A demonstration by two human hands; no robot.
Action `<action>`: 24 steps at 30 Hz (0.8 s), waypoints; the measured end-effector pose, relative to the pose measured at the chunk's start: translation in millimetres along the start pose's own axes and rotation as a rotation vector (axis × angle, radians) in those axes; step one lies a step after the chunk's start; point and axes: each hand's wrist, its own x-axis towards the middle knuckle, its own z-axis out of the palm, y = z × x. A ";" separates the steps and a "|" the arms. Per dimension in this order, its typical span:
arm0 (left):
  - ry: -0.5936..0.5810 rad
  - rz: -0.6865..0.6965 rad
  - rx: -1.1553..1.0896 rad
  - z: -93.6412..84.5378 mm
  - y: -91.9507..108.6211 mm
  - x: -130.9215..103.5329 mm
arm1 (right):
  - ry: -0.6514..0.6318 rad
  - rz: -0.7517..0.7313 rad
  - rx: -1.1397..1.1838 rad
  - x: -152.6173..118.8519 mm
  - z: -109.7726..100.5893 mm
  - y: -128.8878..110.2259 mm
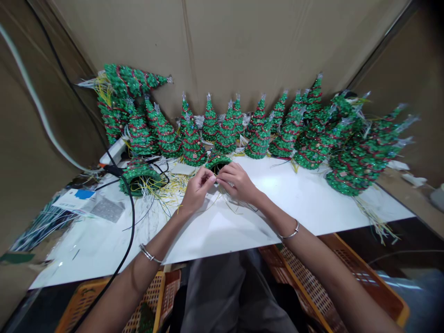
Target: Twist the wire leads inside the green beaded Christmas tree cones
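Observation:
My left hand (pixel 197 188) and my right hand (pixel 238 181) meet at the middle of the white table, fingertips pinched together. Thin yellow and white wires (pixel 219 196) trail down from around the fingers, so both hands seem to grip wire ends; the exact spot is too small to make out. Right behind the fingertips lies a small green Christmas tree (pixel 218 162) on its side, its dark hollow base facing me. Another tree (pixel 138 178) lies to the left with its open base toward me and wires coming out.
Several green trees with red garlands (pixel 227 132) line the back. More trees are piled at the right (pixel 357 166). Loose wire scraps (pixel 173 185) and a black cable (pixel 132 217) lie left. Bundled wires (pixel 41 226) rest at far left. Orange baskets (pixel 312 286) stand below the table.

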 end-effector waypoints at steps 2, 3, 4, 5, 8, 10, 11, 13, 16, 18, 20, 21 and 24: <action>0.009 -0.005 -0.008 1.5 -0.2 -0.6 | -0.015 -0.029 -0.089 -0.6 -0.4 -1.1; 0.014 -0.010 -0.013 2.0 -0.5 -0.9 | -0.023 -0.043 -0.129 -0.9 -0.6 -1.3; 0.017 -0.016 -0.018 2.4 -0.9 -1.2 | -0.031 -0.057 -0.166 -1.1 -0.8 -1.5; 0.018 -0.022 -0.023 2.7 -1.6 -1.3 | -0.041 -0.069 -0.200 -1.3 -0.9 -1.5; 0.023 -0.033 -0.048 2.8 -4.3 -1.0 | -0.080 -0.104 -0.282 -0.9 -0.7 -2.1; 0.033 -0.035 -0.070 3.0 -5.5 -0.2 | -0.090 -0.111 -0.294 0.3 -0.3 -3.2; 0.043 -0.036 -0.083 3.3 -5.5 0.4 | -0.080 -0.095 -0.280 1.3 -0.1 -3.8; 0.059 -0.040 -0.109 4.4 -4.0 1.2 | -0.033 -0.024 -0.215 3.5 -0.3 -4.6; 0.067 -0.029 -0.119 5.8 1.0 0.9 | 0.080 0.120 -0.073 6.4 -3.5 -2.4; 0.068 0.015 -0.043 5.3 4.9 0.1 | 0.169 0.246 0.039 7.5 -8.1 2.2; 0.044 0.106 0.121 3.3 8.2 0.5 | 0.240 0.423 0.196 7.8 -14.0 8.8; 0.013 0.162 0.215 2.0 9.4 1.6 | 0.262 0.515 0.288 7.8 -16.8 12.4; -0.150 0.289 0.436 -1.9 9.6 8.7 | 0.303 0.734 0.532 7.5 -22.8 22.2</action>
